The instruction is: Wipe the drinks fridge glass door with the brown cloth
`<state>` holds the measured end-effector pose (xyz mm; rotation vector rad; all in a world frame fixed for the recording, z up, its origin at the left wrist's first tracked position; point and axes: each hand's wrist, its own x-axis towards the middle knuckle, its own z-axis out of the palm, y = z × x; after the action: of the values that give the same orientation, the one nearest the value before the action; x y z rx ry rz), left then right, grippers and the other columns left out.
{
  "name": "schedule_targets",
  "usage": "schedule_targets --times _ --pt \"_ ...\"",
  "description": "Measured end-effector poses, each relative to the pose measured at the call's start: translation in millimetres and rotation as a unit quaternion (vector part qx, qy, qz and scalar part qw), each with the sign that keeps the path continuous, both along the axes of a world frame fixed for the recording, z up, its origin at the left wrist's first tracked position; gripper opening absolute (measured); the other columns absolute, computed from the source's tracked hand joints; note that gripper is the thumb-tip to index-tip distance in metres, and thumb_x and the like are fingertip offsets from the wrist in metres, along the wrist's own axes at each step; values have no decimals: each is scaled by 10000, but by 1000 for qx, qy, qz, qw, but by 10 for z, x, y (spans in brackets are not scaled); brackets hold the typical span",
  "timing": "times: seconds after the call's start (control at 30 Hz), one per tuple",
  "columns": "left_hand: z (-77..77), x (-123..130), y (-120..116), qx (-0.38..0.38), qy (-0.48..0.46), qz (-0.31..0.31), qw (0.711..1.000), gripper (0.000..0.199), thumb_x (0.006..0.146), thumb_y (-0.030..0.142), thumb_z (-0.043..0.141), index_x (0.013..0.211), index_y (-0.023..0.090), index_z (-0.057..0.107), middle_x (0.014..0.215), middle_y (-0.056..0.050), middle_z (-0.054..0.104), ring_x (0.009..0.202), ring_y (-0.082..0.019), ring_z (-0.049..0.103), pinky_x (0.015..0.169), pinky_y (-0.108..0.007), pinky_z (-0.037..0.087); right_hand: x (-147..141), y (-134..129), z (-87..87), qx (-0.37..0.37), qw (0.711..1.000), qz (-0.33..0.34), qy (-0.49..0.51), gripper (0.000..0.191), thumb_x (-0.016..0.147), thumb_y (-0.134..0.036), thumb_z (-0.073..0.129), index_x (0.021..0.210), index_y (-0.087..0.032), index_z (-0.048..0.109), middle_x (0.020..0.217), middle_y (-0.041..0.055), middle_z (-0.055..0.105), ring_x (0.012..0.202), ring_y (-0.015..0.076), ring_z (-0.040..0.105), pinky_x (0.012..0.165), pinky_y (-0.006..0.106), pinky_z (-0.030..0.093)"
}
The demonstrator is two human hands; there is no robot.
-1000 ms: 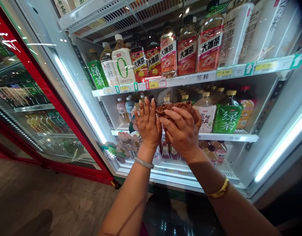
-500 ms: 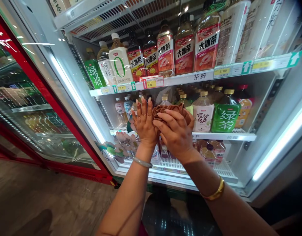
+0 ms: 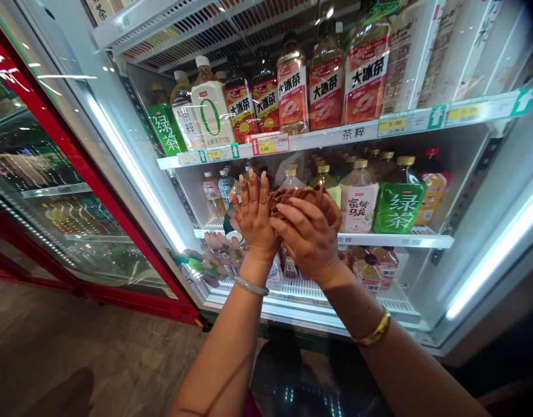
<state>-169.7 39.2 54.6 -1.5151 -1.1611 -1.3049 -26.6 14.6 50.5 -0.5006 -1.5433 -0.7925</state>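
Observation:
My right hand (image 3: pixel 309 234) has its fingers wrapped round a crumpled brown cloth (image 3: pixel 303 197). Just beside it, my left hand (image 3: pixel 255 217) is raised with its fingers apart and pointing up, its thumb side against the cloth and the right fingertips. Both hands are in front of the glass door of a lit drinks fridge. Behind them, bottles stand on the shelves, among them a pink-labelled bottle (image 3: pixel 359 200) and a green-labelled bottle (image 3: pixel 400 200) right of the cloth. A pale bangle is on my left wrist, a gold one on my right.
An upper shelf edge (image 3: pixel 313 139) with price tags carries several tea bottles (image 3: pixel 327 87). A red door frame (image 3: pixel 114 214) slants down on the left, with another fridge beyond it. The brown floor (image 3: pixel 131 341) shows at the lower left.
My right hand and the cloth have shifted very slightly, and the gold bangle sits a little further left and up. My left hand is nearly unmoved.

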Motion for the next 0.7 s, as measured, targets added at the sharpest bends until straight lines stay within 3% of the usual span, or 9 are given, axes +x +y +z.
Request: schedule_targets --times 0.1,0.23,0.3,0.43,0.57,0.63,0.7 --pt "0 3 -10 5 6 2 1000 588 1067 297 325 1648 235 263 1705 -56 288 1612 -188 127 1325 -462 39 156 0 101 -3 1000 6 -28 184 925 -252 695 1100 -311 699 1228 -37 750 1249 190 613 1223 506 285" --pt "13 26 -41 9 15 7 1000 592 1053 284 340 1638 204 296 1700 -71 304 1612 -201 131 1323 -470 60 647 115 432 22 995 -20 90 252 877 -198 704 1114 -283 726 1229 34 731 1233 266 629 1127 517 415" --pt "18 32 -46 3 7 6 1000 590 1048 287 342 1632 202 314 1699 -66 309 1612 -200 132 1323 -467 54 767 171 502 42 988 -25 146 246 857 -205 707 1097 -253 742 1220 73 716 1218 301 633 1080 524 460" --pt "22 35 -47 -18 -10 -7 1000 588 1046 303 349 1626 207 333 1705 -56 294 1614 -204 124 1322 -463 32 543 158 313 39 986 -37 159 217 864 -218 696 1072 -265 734 1216 47 717 1257 290 601 1085 503 456" --pt "28 46 -59 -14 -5 -1 1000 584 1047 288 350 1623 192 340 1695 -80 317 1613 -204 129 1322 -457 38 246 41 78 1 1000 -17 18 231 885 -225 710 1104 -296 704 1227 5 739 1269 224 585 1185 496 347" --pt "30 49 -63 -13 0 8 1000 581 1050 283 339 1623 186 338 1690 -88 326 1613 -201 123 1321 -460 45 295 19 97 -5 1000 -9 -25 252 882 -235 717 1123 -306 695 1237 -6 740 1264 220 595 1222 525 288" --pt "31 44 -62 -10 3 14 1000 582 1050 288 337 1623 188 338 1689 -87 329 1613 -198 120 1321 -460 47 460 44 201 -2 1000 -13 1 259 872 -241 718 1120 -313 699 1245 1 734 1259 241 606 1215 540 302"
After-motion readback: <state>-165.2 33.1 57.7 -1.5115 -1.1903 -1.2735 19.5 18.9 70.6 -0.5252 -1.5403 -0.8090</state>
